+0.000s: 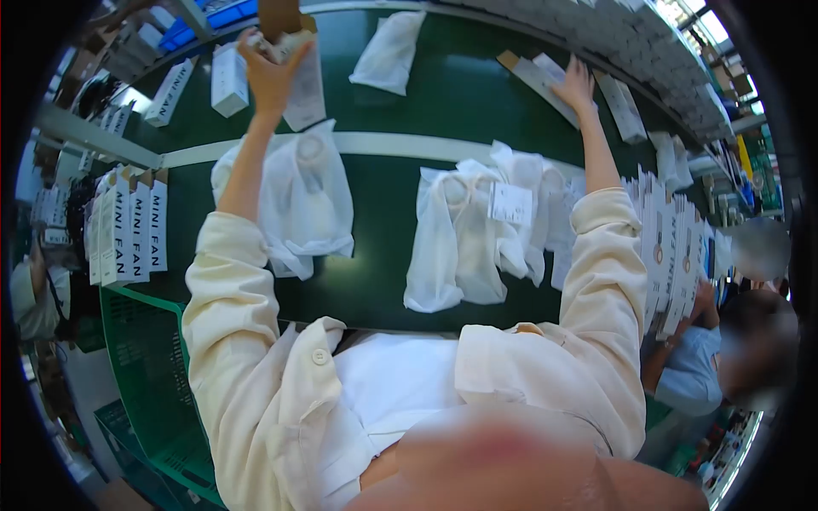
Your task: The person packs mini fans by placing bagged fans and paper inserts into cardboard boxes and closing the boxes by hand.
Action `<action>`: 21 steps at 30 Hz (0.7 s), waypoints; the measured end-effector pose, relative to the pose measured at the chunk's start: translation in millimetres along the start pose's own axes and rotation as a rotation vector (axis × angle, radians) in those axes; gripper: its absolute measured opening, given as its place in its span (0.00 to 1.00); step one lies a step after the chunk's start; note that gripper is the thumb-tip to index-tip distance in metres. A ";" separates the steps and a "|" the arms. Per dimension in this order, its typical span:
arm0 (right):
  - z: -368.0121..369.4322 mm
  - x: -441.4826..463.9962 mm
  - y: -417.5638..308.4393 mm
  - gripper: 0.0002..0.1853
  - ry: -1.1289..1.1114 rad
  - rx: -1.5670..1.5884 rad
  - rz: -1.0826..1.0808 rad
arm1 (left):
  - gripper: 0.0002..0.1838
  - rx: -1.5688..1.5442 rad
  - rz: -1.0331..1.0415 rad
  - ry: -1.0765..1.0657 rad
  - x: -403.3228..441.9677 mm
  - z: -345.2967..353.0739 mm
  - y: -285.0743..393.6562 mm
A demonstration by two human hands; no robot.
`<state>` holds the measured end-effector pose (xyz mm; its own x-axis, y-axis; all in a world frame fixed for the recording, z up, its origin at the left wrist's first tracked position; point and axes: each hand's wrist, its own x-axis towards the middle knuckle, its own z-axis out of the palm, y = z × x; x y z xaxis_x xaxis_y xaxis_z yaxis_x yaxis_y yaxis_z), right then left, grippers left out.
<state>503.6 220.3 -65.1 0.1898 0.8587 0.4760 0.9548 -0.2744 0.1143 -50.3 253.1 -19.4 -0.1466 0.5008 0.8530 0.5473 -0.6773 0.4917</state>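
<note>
My left hand (271,81) is raised at the far side of the bench, at the mouth of an open white box (307,95) with a brown flap (279,15). Its fingers and thumb curl round something whitish that I cannot make out. Far to the right, my right hand (576,87) lies with fingers stretched out over the end of a long white box (540,85). In front of me, bagged fans (308,192) in frosted plastic lie on the left, with several more bagged fans (477,234) on the right. One bag carries a white label (511,203).
Upright MINI FAN boxes (132,226) stand at the left, and a stack of boxes (669,247) at the right. A white bag (388,53) lies at the back. A green crate (153,375) is beside me at lower left. A co-worker (690,366) sits at right.
</note>
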 end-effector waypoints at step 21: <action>-109.8 31.4 -318.7 0.20 0.251 0.589 -0.936 | 0.51 -0.241 -0.261 0.007 9.5 -89.6 112.4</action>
<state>180.2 287.1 9.1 -0.6437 0.4898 0.5880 0.6687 0.7336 0.1209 -64.0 133.4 59.6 -0.2625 0.6705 0.6940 0.2809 -0.6349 0.7197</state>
